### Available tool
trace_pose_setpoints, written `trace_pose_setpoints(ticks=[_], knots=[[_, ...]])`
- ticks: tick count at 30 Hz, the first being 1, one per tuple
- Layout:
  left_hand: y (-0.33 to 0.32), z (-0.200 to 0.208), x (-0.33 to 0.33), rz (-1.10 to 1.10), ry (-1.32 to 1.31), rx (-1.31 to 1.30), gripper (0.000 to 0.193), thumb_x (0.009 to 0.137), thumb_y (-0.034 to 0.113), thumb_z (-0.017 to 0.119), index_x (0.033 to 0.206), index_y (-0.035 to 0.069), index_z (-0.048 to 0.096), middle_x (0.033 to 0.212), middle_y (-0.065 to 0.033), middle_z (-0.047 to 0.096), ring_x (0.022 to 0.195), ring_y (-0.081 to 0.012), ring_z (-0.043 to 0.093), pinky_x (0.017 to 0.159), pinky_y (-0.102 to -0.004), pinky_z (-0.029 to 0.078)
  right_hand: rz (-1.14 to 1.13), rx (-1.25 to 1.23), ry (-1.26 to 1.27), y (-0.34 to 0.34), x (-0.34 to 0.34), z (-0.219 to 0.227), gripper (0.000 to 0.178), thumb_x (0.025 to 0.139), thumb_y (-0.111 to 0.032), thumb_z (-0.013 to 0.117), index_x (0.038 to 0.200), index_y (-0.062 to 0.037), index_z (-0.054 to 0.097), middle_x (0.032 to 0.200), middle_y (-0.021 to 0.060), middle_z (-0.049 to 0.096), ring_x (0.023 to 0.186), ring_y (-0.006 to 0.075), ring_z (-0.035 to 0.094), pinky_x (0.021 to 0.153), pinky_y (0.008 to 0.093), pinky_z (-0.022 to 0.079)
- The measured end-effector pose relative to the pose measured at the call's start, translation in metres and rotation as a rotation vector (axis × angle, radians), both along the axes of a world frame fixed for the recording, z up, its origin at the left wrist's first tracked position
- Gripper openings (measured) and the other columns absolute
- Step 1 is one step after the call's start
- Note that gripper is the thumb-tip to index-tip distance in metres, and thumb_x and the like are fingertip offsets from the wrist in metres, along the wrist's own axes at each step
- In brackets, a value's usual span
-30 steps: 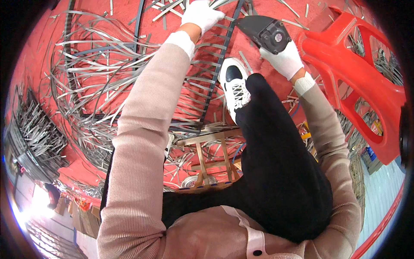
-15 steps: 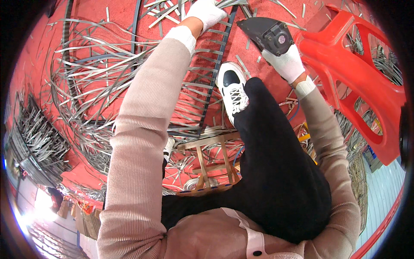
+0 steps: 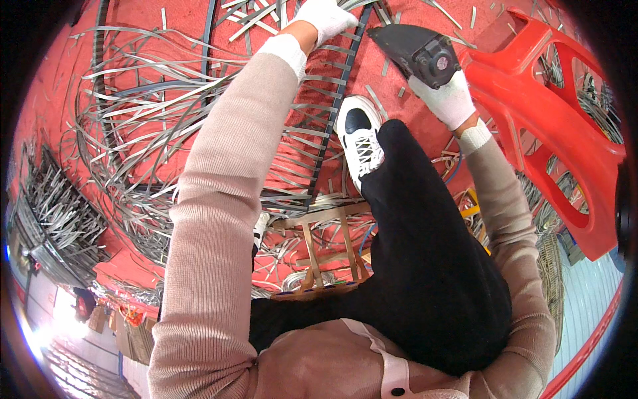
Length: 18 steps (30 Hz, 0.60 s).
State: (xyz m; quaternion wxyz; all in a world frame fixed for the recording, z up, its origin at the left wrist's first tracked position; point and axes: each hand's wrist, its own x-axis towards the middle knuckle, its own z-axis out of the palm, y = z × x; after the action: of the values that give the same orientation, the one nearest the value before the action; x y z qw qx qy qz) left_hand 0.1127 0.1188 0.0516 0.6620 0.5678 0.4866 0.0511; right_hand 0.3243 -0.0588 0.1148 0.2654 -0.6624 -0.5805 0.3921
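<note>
At the top, my left hand (image 3: 325, 21) in a white glove is closed, its fingertips at the far end of a long dark bar (image 3: 340, 85). What is pinched in them is too small to make out. Flat grey strips (image 3: 312, 118) cross the bar in a spaced row and trail off to the left. On the right, my gloved right hand (image 3: 452, 101) grips a dark staple gun (image 3: 425, 56), its tapered nose pointing left toward the bar and apart from it.
A red moulded plastic frame (image 3: 565, 126) stands at the right. Loose strips (image 3: 146, 120) spread over the red floor (image 3: 60, 86), and a heaped bundle of strips (image 3: 60, 206) lies far left. Near my shoe (image 3: 362, 136) is a wooden stool (image 3: 312, 249). A blue hose (image 3: 455, 173) runs beside my right arm.
My left hand has shifted slightly right along the bar's far end, and grey strips beside it have moved. My right hand and the staple gun have moved a little right and down.
</note>
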Motion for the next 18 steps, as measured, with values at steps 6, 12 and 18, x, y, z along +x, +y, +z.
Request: trace_pose_setpoints(ticks=[6,12,18], knots=[[-0.002,-0.005,0.000,0.005,0.019,0.058,0.027,0.077,0.017,0.073,0.097,-0.001,0.076,0.079,-0.0161,0.072,0.068,-0.0273,0.070,0.062,-0.0392,0.055,0.065,0.085,-0.136,0.006,-0.003,0.003,0.014,0.081,-0.012,0.073,0.095,-0.0081,0.074,0.083,0.0084,0.076,0.077,0.0236,0.075,0.069,0.0354,0.059],[-0.003,-0.004,0.001,0.053,0.034,-0.004,0.025,0.076,0.016,0.072,0.093,-0.002,0.076,0.076,-0.0149,0.071,0.066,-0.0253,0.069,0.059,-0.0383,0.054,0.049,0.035,-0.084,0.010,-0.005,0.002,0.015,0.082,-0.013,0.073,0.096,-0.0095,0.074,0.086,0.0089,0.076,0.078,0.0256,0.074,0.070,0.0365,0.060],[-0.007,-0.014,0.000,0.036,0.032,0.035,0.026,0.076,0.018,0.073,0.093,-0.002,0.076,0.077,-0.0151,0.072,0.067,-0.0249,0.069,0.061,-0.0382,0.054,0.197,0.219,-0.278,0.017,-0.007,0.001,0.017,0.084,-0.017,0.072,0.100,-0.0108,0.074,0.090,0.0082,0.075,0.081,0.0254,0.073,0.071,0.0377,0.059]])
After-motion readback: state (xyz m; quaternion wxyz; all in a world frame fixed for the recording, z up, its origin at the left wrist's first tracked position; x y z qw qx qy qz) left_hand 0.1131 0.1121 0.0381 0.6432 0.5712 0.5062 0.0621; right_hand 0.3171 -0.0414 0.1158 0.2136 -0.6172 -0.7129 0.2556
